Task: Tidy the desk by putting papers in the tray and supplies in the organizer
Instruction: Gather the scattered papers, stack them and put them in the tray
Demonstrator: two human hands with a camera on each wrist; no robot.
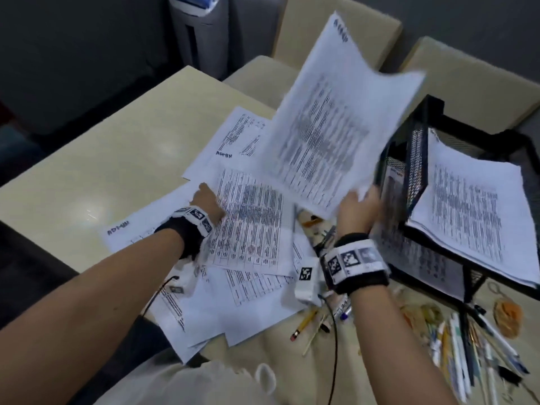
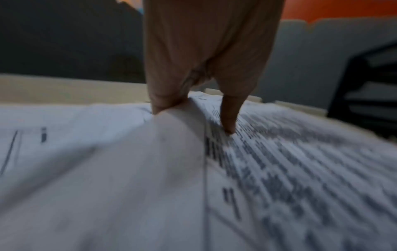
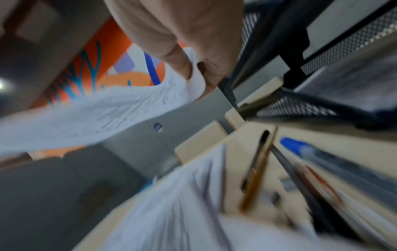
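My right hand [image 1: 358, 204] pinches the lower corner of a printed sheet [image 1: 330, 121] and holds it in the air, left of the black mesh tray [image 1: 432, 112]. The tray holds a stack of printed papers [image 1: 470, 211]. In the right wrist view, thumb and finger of the right hand [image 3: 193, 71] clamp the sheet [image 3: 96, 118] beside the tray frame [image 3: 300, 101]. My left hand [image 1: 209, 200] is down on a printed sheet [image 1: 251, 226] in the pile on the desk. The left hand [image 2: 193, 110] pinches that sheet's lifted edge, and one finger presses on the sheet [image 2: 279, 169].
Several more sheets lie overlapped under my left arm. Pens and markers [image 1: 467, 346] and a pencil [image 1: 304, 323] lie scattered at the front right, with orange rubber bands [image 1: 508, 314]. A white tagged device [image 1: 305, 279] with a cable sits mid-desk. Beige chairs [image 1: 336, 33] stand behind the desk [image 1: 102, 171].
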